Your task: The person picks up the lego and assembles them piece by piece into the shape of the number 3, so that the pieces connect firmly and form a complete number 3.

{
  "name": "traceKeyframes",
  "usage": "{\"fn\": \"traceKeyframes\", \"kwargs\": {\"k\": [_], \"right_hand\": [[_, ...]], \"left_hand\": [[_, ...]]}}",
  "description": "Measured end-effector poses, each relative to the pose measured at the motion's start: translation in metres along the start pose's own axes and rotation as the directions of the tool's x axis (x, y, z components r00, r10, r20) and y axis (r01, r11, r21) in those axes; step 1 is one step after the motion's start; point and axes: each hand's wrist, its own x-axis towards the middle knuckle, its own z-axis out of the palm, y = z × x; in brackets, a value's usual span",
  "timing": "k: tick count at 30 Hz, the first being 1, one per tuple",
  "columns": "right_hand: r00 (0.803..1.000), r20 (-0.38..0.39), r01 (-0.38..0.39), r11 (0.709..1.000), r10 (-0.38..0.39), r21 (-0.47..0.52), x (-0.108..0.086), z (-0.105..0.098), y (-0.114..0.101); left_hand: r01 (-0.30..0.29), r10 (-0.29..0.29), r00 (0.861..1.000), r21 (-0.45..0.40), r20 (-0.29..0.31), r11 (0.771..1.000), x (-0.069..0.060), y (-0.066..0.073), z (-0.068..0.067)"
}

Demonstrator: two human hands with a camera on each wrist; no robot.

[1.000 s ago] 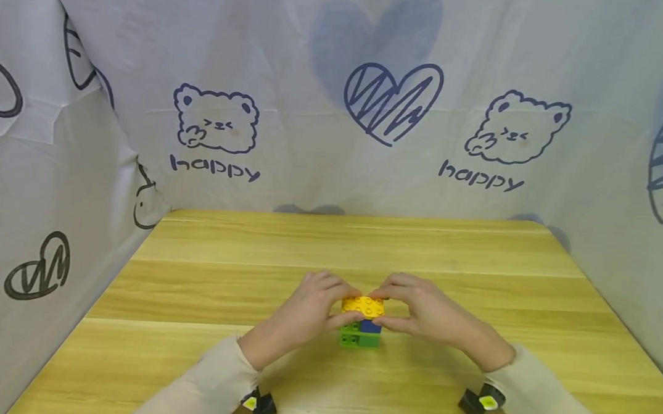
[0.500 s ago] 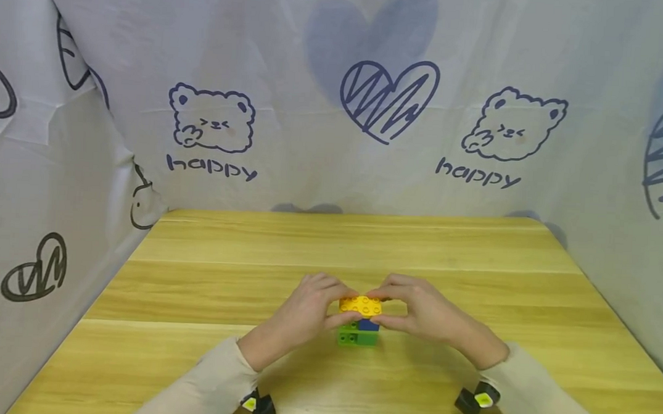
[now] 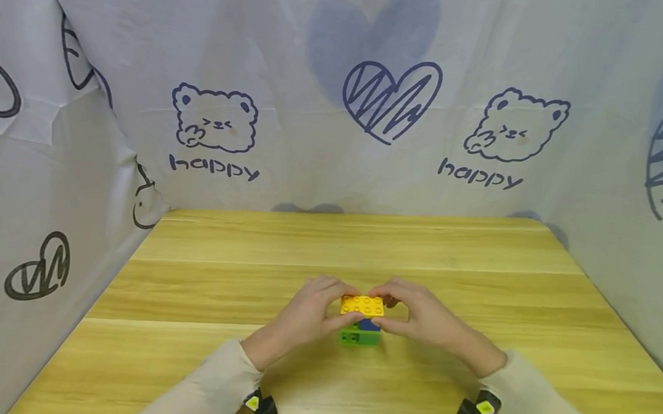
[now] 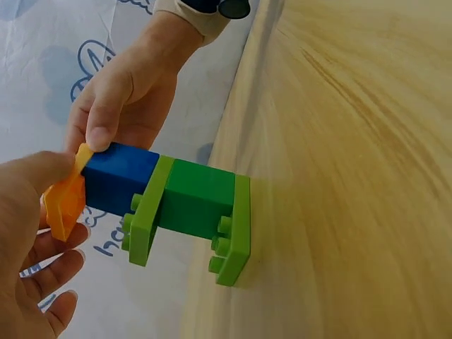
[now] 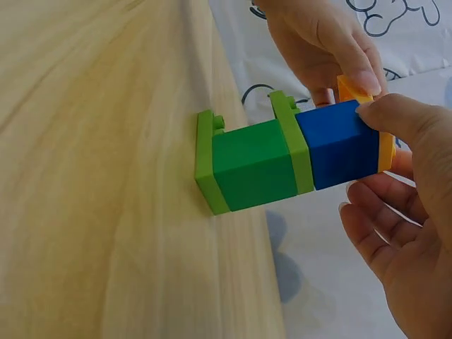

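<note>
A small tower of toy building bricks stands on the table between the hands. A flat yellow brick tops it, over a blue brick, a light green plate, a dark green brick and another light green plate on the tabletop. My left hand pinches the yellow brick at its left end between thumb and fingers. From the other side my right hand pinches its right end, the thumb at the seam with the blue brick. The yellow brick overhangs the blue one on the left side.
The wooden table reaches back to a pale cloth printed with hearts and bears, which also hangs at both sides. Black wrist devices sit below each sleeve.
Both hands keep their grip on the yellow brick, which now looks flatter and more of it shows. The right hand's fingers have shifted slightly behind it. The tower stays put.
</note>
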Motion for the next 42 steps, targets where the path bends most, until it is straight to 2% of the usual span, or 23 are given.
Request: {"fn": "traceKeyframes", "kwargs": {"k": [6, 12, 18, 23, 28, 37, 42], "right_hand": [[0.999, -0.014, -0.038, 0.999, 0.038, 0.029, -0.007, 0.003, 0.001], [0.995, 0.004, -0.102, 0.995, 0.102, 0.016, -0.013, 0.006, 0.005], [0.976, 0.074, -0.203, 0.979, 0.203, -0.010, -0.017, 0.011, 0.007], [0.962, 0.106, -0.250, 0.968, 0.252, -0.032, -0.019, 0.016, 0.010], [0.959, 0.120, -0.257, 0.966, 0.258, -0.022, -0.021, 0.017, 0.012], [0.965, 0.116, -0.236, 0.972, 0.234, 0.005, -0.023, 0.020, 0.014], [0.967, 0.123, -0.229, 0.973, 0.224, 0.027, -0.023, 0.022, 0.014]], "left_hand": [[0.116, -0.113, 0.991, -0.036, 0.074, 0.993, -0.006, -0.005, -0.002], [0.145, -0.143, 0.983, -0.013, 0.114, 0.989, -0.012, -0.011, -0.002], [0.188, -0.194, 0.965, 0.052, 0.177, 0.981, -0.018, -0.015, 0.002], [0.155, -0.182, 0.965, 0.149, 0.191, 0.977, -0.020, -0.014, 0.005], [0.098, -0.144, 0.970, 0.230, 0.195, 0.968, -0.022, -0.016, 0.008], [0.037, -0.083, 0.983, 0.260, 0.166, 0.965, -0.025, -0.019, 0.013], [0.038, -0.082, 0.983, 0.257, 0.162, 0.966, -0.027, -0.019, 0.014]]}}
